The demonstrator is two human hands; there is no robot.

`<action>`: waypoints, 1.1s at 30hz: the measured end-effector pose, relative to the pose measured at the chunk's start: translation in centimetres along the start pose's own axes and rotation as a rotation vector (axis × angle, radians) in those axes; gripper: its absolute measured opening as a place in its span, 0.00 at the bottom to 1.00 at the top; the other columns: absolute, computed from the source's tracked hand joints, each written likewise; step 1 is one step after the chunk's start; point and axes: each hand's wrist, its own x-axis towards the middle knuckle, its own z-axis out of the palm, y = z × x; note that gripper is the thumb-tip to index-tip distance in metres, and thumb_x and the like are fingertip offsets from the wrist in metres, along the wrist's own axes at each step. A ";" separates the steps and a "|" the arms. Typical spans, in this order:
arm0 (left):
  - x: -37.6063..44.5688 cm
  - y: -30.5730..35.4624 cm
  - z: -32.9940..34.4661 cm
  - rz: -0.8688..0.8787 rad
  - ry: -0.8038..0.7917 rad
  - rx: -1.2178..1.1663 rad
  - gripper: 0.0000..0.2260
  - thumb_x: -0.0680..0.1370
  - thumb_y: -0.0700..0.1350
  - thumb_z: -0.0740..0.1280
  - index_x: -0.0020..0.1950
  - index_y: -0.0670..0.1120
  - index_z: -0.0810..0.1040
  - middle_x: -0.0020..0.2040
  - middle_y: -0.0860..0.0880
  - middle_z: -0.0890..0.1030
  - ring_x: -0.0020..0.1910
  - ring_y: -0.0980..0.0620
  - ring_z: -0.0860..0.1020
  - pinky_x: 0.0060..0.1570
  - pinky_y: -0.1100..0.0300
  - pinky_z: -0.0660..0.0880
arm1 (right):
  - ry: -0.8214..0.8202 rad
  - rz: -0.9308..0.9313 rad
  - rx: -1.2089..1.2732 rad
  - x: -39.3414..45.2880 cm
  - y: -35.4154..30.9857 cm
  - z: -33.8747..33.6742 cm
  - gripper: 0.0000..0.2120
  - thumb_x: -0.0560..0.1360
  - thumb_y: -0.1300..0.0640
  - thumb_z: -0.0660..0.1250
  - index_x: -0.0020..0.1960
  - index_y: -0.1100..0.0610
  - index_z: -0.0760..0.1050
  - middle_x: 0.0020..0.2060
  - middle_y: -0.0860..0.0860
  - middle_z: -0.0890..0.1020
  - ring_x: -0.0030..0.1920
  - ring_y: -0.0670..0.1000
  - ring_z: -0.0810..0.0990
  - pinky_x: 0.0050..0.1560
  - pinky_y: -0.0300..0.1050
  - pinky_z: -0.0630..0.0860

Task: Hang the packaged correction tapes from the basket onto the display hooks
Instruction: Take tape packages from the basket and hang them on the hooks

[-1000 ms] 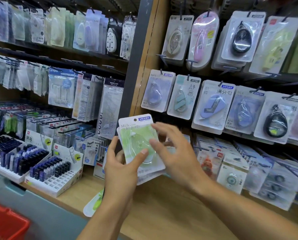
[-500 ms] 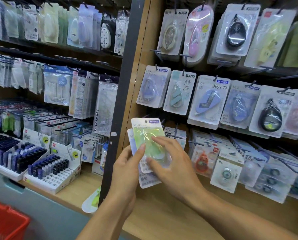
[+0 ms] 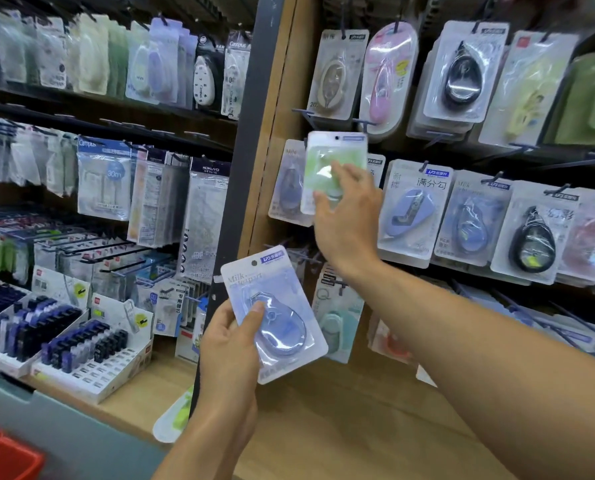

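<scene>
The right hand (image 3: 348,216) pinches a green pack (image 3: 334,168) by its lower part, fingers (image 3: 341,171) over the blister, holding it up against the display just below a hook (image 3: 304,114) in the upper row. The left hand (image 3: 227,344) grips a blue pack (image 3: 275,317) from the side, thumb across its front, near the front edge of the wooden shelf (image 3: 323,427). A red basket (image 3: 5,455) shows at the lower left corner.
</scene>
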 end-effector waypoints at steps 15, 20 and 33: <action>-0.8 0.3 0.5 0.013 -0.048 0.059 0.07 0.82 0.43 0.69 0.60 0.50 0.82 0.49 0.49 0.89 0.52 0.41 0.87 0.59 0.32 0.79 | -0.082 0.172 -0.121 1.4 3.3 -0.9 0.25 0.83 0.51 0.62 0.79 0.51 0.63 0.76 0.50 0.64 0.73 0.58 0.61 0.71 0.49 0.62; -1.1 0.2 0.6 0.018 -0.088 0.090 0.10 0.82 0.45 0.69 0.62 0.53 0.81 0.53 0.49 0.88 0.55 0.42 0.86 0.59 0.30 0.79 | -0.253 0.193 -0.270 3.4 3.9 -0.6 0.30 0.82 0.54 0.64 0.81 0.51 0.56 0.78 0.48 0.60 0.71 0.62 0.64 0.69 0.54 0.66; -1.4 -0.6 1.6 0.000 -0.226 0.098 0.11 0.81 0.44 0.69 0.63 0.50 0.80 0.54 0.47 0.88 0.55 0.42 0.87 0.60 0.31 0.79 | -0.278 0.254 -0.027 0.0 3.2 -4.1 0.24 0.80 0.56 0.63 0.75 0.48 0.68 0.73 0.48 0.68 0.64 0.54 0.76 0.60 0.49 0.75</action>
